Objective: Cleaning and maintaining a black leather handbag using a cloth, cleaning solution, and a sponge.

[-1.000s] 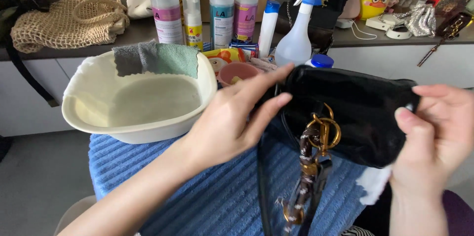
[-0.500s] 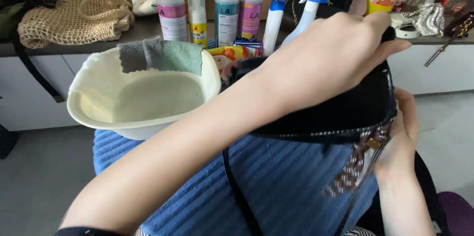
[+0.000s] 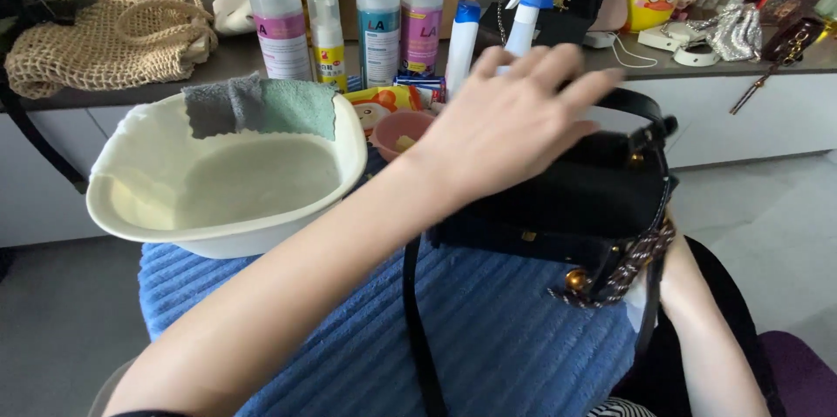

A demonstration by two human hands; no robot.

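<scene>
My left hand (image 3: 514, 120) reaches across from the lower left and lies flat, fingers spread, on top of a black handbag (image 3: 567, 199). The bag is held tilted above a blue ribbed towel (image 3: 488, 338) on my lap. My right hand (image 3: 676, 262) comes up from the lower right and goes behind the bag's right end; its fingers are hidden, only the wrist shows. A braided chain with a gold ball (image 3: 610, 277) hangs from the bag's right side. A black strap (image 3: 417, 321) drops down over the towel.
A white basin (image 3: 218, 238) of cloudy water sits at left with a grey-green cloth (image 3: 261, 107) over its rim. Behind are a small pink bowl (image 3: 397, 131), several spray cans and bottles (image 3: 377, 16), a blue-topped trigger sprayer (image 3: 526, 7), a woven bag (image 3: 113, 24) and another black bag (image 3: 567, 7) on the counter.
The left hand has slid from the bag's front up over its top and now rests flat there. The bag has been turned and tilted, and the right hand has dropped out of sight behind it.
</scene>
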